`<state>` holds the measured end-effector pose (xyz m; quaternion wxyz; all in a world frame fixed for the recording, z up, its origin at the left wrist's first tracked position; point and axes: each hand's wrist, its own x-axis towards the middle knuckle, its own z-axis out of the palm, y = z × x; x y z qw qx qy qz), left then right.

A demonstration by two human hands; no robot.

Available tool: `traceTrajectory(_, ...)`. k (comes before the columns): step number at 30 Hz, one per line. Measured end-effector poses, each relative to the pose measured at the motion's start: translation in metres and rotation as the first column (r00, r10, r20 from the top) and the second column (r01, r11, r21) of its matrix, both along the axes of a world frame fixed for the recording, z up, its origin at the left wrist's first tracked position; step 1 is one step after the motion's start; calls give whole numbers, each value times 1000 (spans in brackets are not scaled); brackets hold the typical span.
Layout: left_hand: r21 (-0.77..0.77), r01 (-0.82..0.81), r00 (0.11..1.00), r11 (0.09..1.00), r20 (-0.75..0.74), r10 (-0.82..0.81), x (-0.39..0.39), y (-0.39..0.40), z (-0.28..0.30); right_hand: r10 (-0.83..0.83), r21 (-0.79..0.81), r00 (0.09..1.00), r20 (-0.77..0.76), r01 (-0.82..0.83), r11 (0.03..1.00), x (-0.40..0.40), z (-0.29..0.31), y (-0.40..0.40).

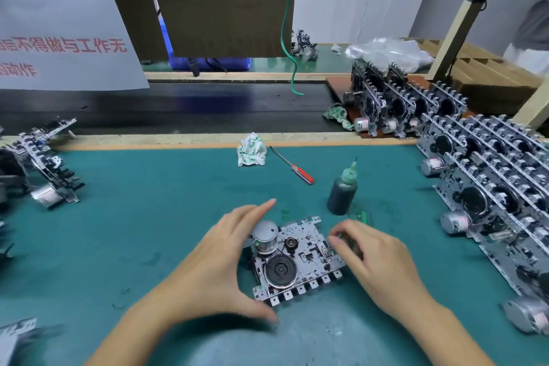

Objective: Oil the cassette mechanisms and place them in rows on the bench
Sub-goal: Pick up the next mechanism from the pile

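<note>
A cassette mechanism [300, 258] lies flat on the green mat [148, 217], motor and flywheel facing up. My left hand [214, 270] curves round its left side, fingers straight past the motor and thumb near the front left corner. The curled fingers of my right hand [377, 264] pinch the mechanism's right edge; the fingertips are blurred. A dark oil bottle [341, 193] with a green needle tip stands upright just behind the mechanism, touched by neither hand. Rows of mechanisms [490, 187] stand on edge at the right.
A red-handled screwdriver [292, 166] and a crumpled rag [251, 150] lie behind the bottle. More mechanisms are piled at the left edge [44, 163] and on a brown board [401, 104] at the back right. A dark conveyor belt [178, 107] runs behind the mat.
</note>
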<state>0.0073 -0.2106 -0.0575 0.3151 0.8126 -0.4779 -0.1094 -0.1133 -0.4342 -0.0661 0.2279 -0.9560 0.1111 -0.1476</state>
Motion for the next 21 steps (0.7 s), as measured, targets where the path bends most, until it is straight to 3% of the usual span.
traceTrajectory(2, 60, 3, 999, 998, 33, -5, -6, -2, -10, -19, -42, 1000, -18, 19, 999, -2, -5, 2)
traceTrajectory(5, 5, -29, 995, 1000, 97, 28, -9, -5, -17, -1, -95, 997, 77, 8, 995, -3, -9, 1)
traceTrajectory(8, -7, 23, 998, 1000, 64, -23, -2, -8, -15, 19, -146, 993, 117, -2, 989, -6, -11, 3)
traceTrajectory(12, -16, 76, 996, 997, -48, -77, 9, -10, -12, -5, -87, 994, 113, 14, 996, -8, -17, -1)
traceTrajectory(21, 13, 61, 995, 998, -81, -60, 6, -14, -15, -31, 16, 996, 86, 30, 999, -6, -21, -5)
